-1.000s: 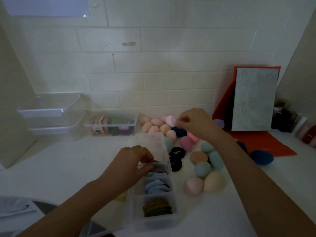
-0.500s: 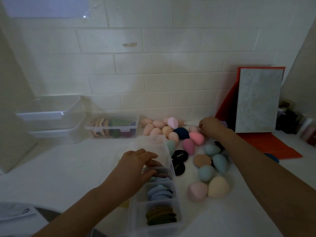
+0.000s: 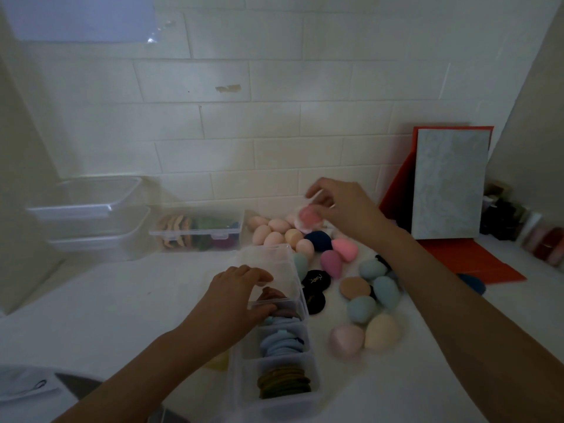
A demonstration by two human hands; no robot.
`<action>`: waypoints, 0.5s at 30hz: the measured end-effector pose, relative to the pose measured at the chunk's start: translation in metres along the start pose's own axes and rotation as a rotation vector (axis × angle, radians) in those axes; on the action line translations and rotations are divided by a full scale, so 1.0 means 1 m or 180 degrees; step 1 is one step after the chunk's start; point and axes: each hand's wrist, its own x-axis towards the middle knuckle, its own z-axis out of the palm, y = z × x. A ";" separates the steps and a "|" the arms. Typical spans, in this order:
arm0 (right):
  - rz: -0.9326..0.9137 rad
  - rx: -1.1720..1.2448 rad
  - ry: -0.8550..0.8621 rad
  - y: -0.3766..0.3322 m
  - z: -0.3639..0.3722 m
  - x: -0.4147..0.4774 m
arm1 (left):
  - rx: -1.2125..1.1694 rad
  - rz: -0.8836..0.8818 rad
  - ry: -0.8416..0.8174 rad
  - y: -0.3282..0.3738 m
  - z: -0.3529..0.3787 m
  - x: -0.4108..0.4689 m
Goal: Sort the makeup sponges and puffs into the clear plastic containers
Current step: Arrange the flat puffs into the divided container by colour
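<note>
A long clear divided container [image 3: 312,389] lies in front of me, holding olive, light blue and brownish flat puffs. My left hand [image 3: 235,297] rests on its far end, fingers on the raised clear lid [image 3: 268,270]. My right hand [image 3: 338,206] is lifted above the back of the sponge pile, pinching a pink puff in a clear wrapper [image 3: 308,218]. Loose egg-shaped sponges [image 3: 366,306] in peach, pink, teal and navy lie to the container's right, with two black round puffs [image 3: 316,280].
A second clear box [image 3: 198,236] with sorted puffs stands against the tiled wall. Stacked clear tubs [image 3: 91,215] sit at the back left. A grey board on a red folder [image 3: 448,184] leans at the right, with small bottles [image 3: 537,236] beyond it.
My right hand went to the back of the pile, then rose up and to the left holding a pink wrapped puff. My left hand stays on the container's lid.
</note>
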 end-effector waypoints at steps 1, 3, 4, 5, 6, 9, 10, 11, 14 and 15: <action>-0.0108 0.0164 -0.0205 -0.012 0.004 -0.007 | 0.0001 0.0019 -0.0014 0.000 -0.001 0.000; -0.0176 0.0295 -0.0568 -0.030 0.015 -0.019 | 0.0012 0.0061 -0.0046 0.000 -0.003 0.000; -0.0202 0.0296 -0.0694 -0.036 0.022 -0.024 | 0.0023 0.0082 -0.0048 0.000 -0.004 0.000; -0.0246 0.0288 -0.0781 -0.040 0.028 -0.029 | 0.0047 0.0100 -0.0049 -0.001 -0.004 -0.001; -0.0296 0.0279 -0.0856 -0.043 0.033 -0.034 | 0.0079 0.0118 -0.0045 -0.001 -0.005 -0.003; -0.0381 0.0117 -0.0988 -0.045 0.041 -0.045 | 0.0150 0.0187 -0.0103 -0.002 -0.009 -0.008; -0.0394 -0.0013 -0.1022 -0.046 0.043 -0.048 | 0.0165 0.0178 -0.0156 -0.003 -0.011 -0.010; -0.0397 -0.0114 -0.1060 -0.047 0.044 -0.051 | 0.0169 0.0158 -0.0204 -0.004 -0.013 -0.012; -0.0370 -0.0319 -0.1083 -0.049 0.049 -0.057 | 0.0094 0.0122 -0.0315 -0.007 -0.015 -0.014; -0.0351 -0.0367 -0.1085 -0.049 0.051 -0.059 | 0.0025 0.0119 -0.0334 -0.007 -0.016 -0.015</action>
